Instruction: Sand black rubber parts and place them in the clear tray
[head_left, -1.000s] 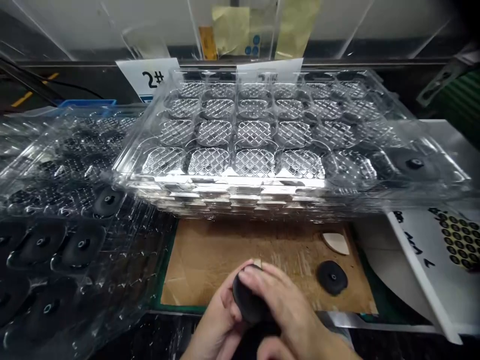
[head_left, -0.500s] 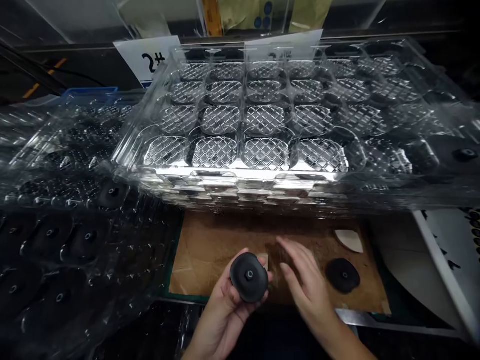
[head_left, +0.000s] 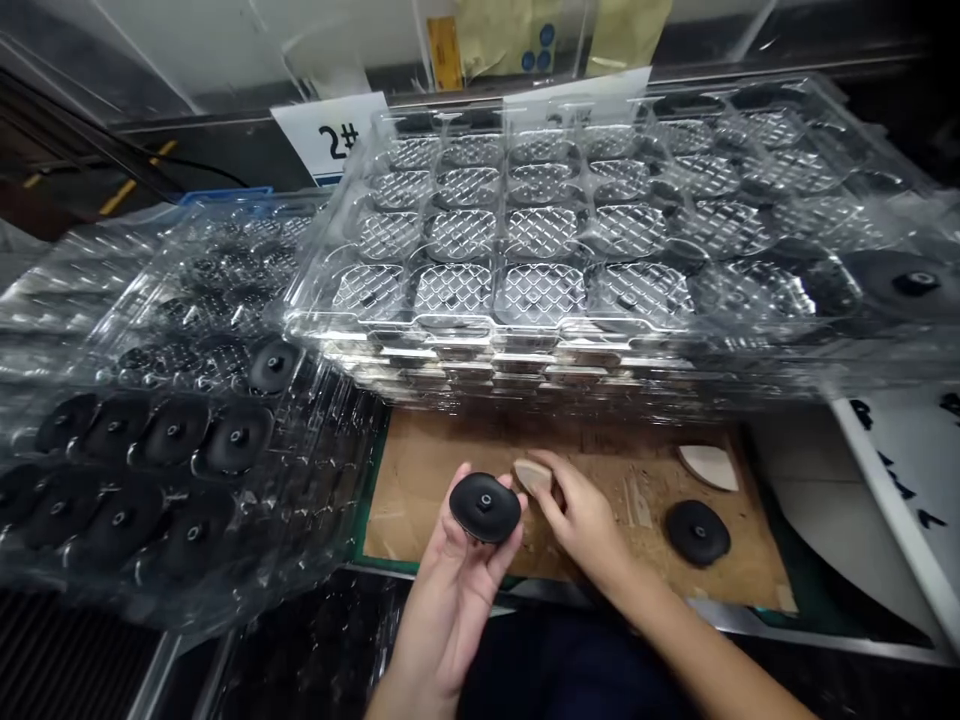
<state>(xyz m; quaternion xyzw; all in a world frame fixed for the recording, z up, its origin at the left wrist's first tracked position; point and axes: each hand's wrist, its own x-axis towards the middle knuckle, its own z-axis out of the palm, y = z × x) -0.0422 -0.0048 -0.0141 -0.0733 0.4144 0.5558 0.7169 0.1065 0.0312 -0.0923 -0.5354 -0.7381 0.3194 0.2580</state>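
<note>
- At lower centre, your left grip (head_left: 463,580) pinches the black, rounded disc with a central stub (head_left: 484,508) by its rim, seemingly keeping its face clear.
- Just beside it, your right grip (head_left: 577,508) pinches the tan, curved-edged pad (head_left: 532,477).

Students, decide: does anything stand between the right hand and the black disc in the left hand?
Yes: the beige piece in the right hand, then fingers of the left hand beside the disc.

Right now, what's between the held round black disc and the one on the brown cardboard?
In the head view, the right grip, holding a pale wedge, and scuffed cardboard lie between the held disc and the lying disc.
</note>
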